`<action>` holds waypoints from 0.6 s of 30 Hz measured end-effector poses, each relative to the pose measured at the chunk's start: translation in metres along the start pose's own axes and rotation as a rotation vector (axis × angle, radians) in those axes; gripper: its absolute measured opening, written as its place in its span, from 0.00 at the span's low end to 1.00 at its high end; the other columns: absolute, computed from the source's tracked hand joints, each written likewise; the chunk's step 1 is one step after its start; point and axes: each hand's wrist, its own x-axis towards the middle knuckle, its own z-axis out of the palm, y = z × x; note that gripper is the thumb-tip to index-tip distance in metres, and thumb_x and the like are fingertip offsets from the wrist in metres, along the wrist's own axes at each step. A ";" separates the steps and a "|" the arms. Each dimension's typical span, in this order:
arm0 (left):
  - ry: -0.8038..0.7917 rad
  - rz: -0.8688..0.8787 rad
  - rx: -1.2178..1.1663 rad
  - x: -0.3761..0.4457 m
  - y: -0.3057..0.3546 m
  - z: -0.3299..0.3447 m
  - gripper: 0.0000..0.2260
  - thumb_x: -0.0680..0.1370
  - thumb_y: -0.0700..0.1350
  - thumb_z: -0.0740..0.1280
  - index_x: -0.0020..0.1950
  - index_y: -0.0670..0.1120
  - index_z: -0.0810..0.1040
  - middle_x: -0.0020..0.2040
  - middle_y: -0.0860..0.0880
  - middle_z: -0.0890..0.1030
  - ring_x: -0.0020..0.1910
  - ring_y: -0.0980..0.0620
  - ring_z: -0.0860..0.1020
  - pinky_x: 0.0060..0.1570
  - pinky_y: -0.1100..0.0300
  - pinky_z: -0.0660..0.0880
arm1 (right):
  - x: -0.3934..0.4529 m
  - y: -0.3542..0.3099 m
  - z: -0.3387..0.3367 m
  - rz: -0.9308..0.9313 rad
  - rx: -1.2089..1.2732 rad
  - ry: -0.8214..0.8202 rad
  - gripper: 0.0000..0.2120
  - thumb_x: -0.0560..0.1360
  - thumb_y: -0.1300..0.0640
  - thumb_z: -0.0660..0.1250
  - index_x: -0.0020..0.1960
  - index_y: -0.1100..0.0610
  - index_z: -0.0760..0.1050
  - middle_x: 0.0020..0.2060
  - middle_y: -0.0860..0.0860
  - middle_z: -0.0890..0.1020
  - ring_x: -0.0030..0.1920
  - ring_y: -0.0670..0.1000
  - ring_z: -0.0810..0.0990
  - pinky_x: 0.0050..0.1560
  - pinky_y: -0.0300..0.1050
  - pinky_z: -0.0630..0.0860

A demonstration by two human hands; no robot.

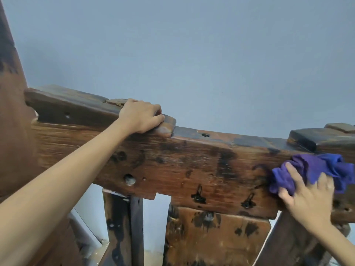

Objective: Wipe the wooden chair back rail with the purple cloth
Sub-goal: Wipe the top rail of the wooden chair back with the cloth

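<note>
The wooden chair back rail (192, 166) is a thick, dark-stained beam with black marks and holes, running across the middle of the view. My left hand (142, 118) grips its raised top edge towards the left. My right hand (309, 200) presses a crumpled purple cloth (315, 169) against the front face of the rail at the right end. Part of the cloth lies hidden under my fingers.
Below the rail stand dark upright slats (123, 227) and a wider brown panel (217, 237). A tall wooden post (11, 112) rises at the left edge. A plain blue-grey wall (192, 54) lies close behind the chair.
</note>
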 end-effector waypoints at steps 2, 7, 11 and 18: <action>-0.003 -0.013 0.005 0.000 0.002 -0.001 0.22 0.77 0.62 0.50 0.59 0.54 0.77 0.52 0.46 0.84 0.53 0.43 0.80 0.57 0.47 0.68 | 0.008 -0.058 0.002 0.281 0.191 0.033 0.33 0.77 0.44 0.54 0.79 0.54 0.62 0.66 0.75 0.72 0.70 0.74 0.65 0.72 0.74 0.57; -0.068 -0.072 -0.024 -0.002 0.006 -0.006 0.19 0.78 0.60 0.53 0.60 0.54 0.77 0.56 0.45 0.84 0.58 0.43 0.79 0.59 0.48 0.66 | 0.037 -0.245 -0.012 0.371 0.475 0.160 0.31 0.79 0.41 0.57 0.81 0.46 0.62 0.82 0.60 0.61 0.81 0.65 0.55 0.79 0.66 0.46; -0.151 -0.097 -0.091 -0.006 0.002 -0.010 0.16 0.81 0.57 0.55 0.63 0.55 0.76 0.61 0.45 0.82 0.63 0.44 0.76 0.64 0.50 0.64 | 0.027 -0.296 -0.013 -0.485 0.360 0.032 0.33 0.75 0.42 0.66 0.79 0.40 0.66 0.79 0.48 0.69 0.76 0.55 0.68 0.74 0.55 0.65; -0.108 -0.096 -0.034 -0.010 0.009 -0.009 0.18 0.81 0.55 0.50 0.62 0.56 0.77 0.61 0.47 0.83 0.61 0.46 0.77 0.68 0.50 0.64 | 0.005 -0.139 0.005 -0.417 0.260 -0.049 0.31 0.72 0.40 0.68 0.75 0.39 0.72 0.70 0.44 0.75 0.61 0.57 0.76 0.65 0.52 0.69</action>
